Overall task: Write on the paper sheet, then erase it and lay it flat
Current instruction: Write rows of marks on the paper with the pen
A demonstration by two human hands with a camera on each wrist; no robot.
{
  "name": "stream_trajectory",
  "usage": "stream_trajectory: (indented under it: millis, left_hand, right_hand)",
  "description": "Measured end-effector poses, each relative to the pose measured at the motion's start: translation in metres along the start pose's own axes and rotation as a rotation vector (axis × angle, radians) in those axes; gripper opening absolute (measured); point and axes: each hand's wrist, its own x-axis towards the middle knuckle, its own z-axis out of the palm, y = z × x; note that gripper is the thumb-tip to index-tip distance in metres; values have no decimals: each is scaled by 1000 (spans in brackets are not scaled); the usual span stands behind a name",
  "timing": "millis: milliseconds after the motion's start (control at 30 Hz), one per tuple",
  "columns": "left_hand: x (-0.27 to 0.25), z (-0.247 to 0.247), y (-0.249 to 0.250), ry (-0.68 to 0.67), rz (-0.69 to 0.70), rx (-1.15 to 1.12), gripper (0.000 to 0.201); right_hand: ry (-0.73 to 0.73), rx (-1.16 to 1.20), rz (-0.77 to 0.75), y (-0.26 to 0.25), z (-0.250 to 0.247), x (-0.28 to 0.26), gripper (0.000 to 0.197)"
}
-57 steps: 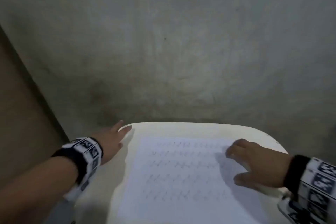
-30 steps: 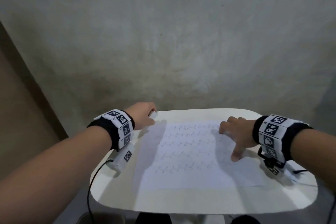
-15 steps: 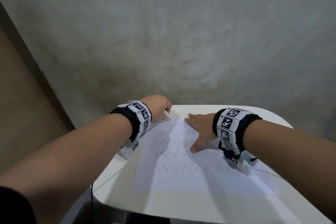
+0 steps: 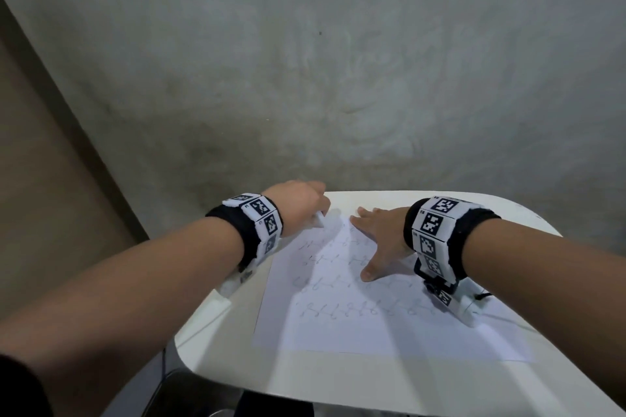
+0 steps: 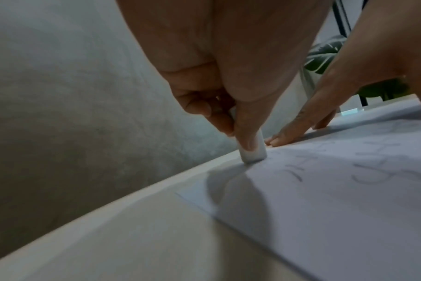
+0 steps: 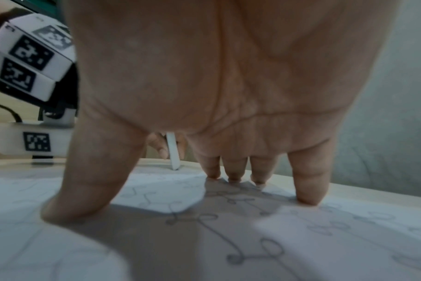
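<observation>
Grey, mottled wall rises close behind a white bench with rounded corners, and a paper sheet covered in rows of faint pencilled loops lies flat on it. Taking the sheet as the landmark: at its far left corner the left hand pinches a small white eraser between thumb and curled fingers, holding it nearly upright so its lower end bears on the paper right at the corner. That steep hold probably puts pressure through a small tip, suited to rubbing out thin pencil lines, and the corner looks like a sensible place to begin working across the rows. To the right of the eraser, over the sheet's far middle, the right hand is spread, fingers straight and splayed with the tips and thumb pressed down on the paper and the palm arched above it. This spread most likely pins the sheet so it cannot slide or crumple under the rubbing. The writing appears done and almost wholly intact, so erasing seems only just starting; a firm hold-down close to the eraser matters, since thin paper can buckle or tear near an edge.
</observation>
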Motion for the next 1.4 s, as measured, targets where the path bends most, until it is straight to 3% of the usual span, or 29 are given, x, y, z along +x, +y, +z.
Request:
stream_trajectory:
  millis: [267, 467, 633, 800, 1000, 1200, 1400]
  left_hand:
    - [-3, -2, -7, -100, 42, 40, 14]
    - [3, 0, 5, -54, 62, 36, 16]
    - [-11, 1, -12, -146, 61, 83, 13]
    - [-1, 0, 2, -58, 83, 71, 17]
    - [-15, -1, -11, -139, 102, 139, 16]
    - [0, -6, 12, -71, 98, 106, 22]
    - [-12, -5, -5, -164, 99, 122, 21]
  right_hand:
    - [-17, 6, -6, 0, 1, 5, 112]
    - [-16, -1, -13, -1, -1, 3, 111]
    - [-27, -2, -5, -1, -1, 5, 113]
    - [-28, -25, 4, -1, 0, 7, 113]
    - [-24, -2, 3, -1, 0, 5, 113]
    - [-5, 19, -24, -1, 0, 1, 110]
    - [-2, 45, -30, 0, 0, 1, 110]
